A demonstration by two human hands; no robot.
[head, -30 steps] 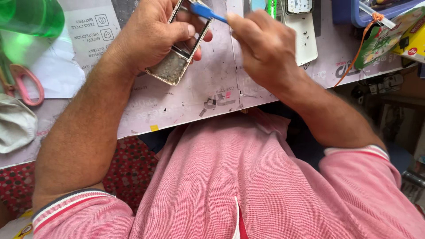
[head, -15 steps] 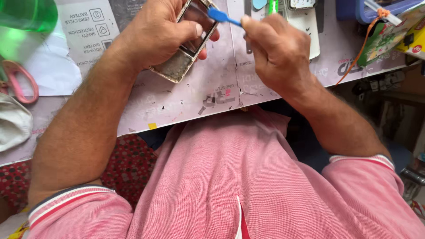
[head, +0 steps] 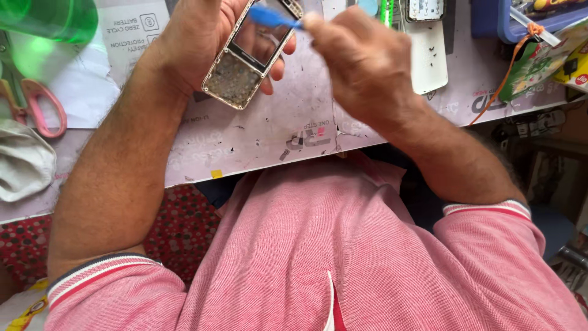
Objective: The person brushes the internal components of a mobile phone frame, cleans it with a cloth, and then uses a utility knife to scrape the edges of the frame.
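Nearby: pink scissors (head: 43, 107), white cloth (head: 21, 160), green bottle (head: 52, 18) left of phone frame (head: 248, 58).

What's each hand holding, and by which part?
Left hand grips the phone frame by its long side edges. Right hand pinches the blue tool by its near end.

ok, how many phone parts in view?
3: a phone front frame in the left hand; a white phone cover on the mat; a small phone piece at the top edge. More may be hidden.
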